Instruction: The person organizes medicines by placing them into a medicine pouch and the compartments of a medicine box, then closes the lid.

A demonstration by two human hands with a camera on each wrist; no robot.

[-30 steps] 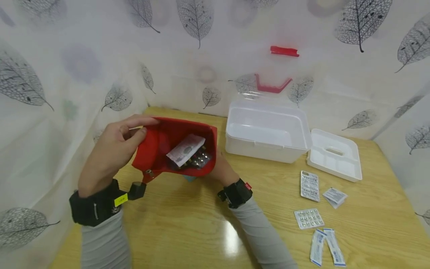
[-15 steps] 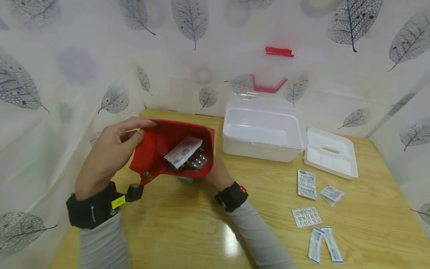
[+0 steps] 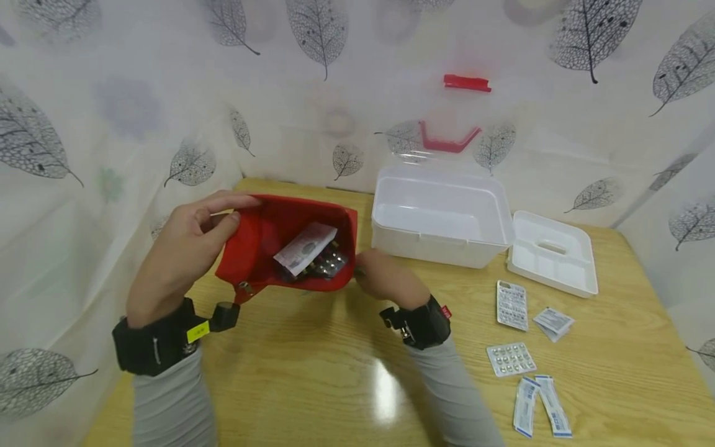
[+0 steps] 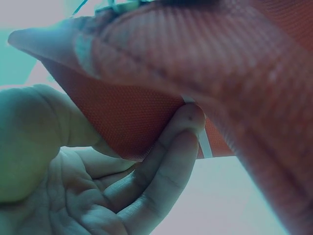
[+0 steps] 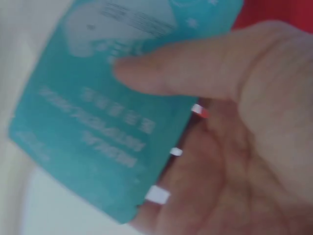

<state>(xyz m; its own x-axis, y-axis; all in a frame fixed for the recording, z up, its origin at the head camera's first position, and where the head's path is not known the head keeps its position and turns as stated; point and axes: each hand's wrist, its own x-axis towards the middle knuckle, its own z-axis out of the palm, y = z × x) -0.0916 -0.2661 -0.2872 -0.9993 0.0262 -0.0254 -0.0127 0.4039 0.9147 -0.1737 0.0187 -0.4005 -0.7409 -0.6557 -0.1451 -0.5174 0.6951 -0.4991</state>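
My left hand [image 3: 184,248] grips the left side of a red zip pouch [image 3: 240,248], thumb and fingers at its edge. Its mouth faces the head camera; inside lie a whitish packet [image 3: 305,248] and a dark blister pack [image 3: 331,262]. In the left wrist view, red pouch fabric [image 4: 127,107] passes between the thumb and fingers. Just right of the pouch is my right hand [image 3: 393,280]. The right wrist view shows it pinching a flat teal printed sachet [image 5: 93,112] with the thumb on top; the head view hides this sachet.
A white box [image 3: 436,248] with a clear lid and red handle [image 3: 449,146] stands at the back. Beside it lies a white compartment tray [image 3: 553,273]. On the right are blister packs [image 3: 512,305] [image 3: 511,359], folded paper sachets [image 3: 553,323] and two narrow white packets [image 3: 527,406].
My right hand has moved right, from beneath the pouch to beside it. The teal edge seen below the pouch is no longer visible in the head view. The left hand keeps its hold.
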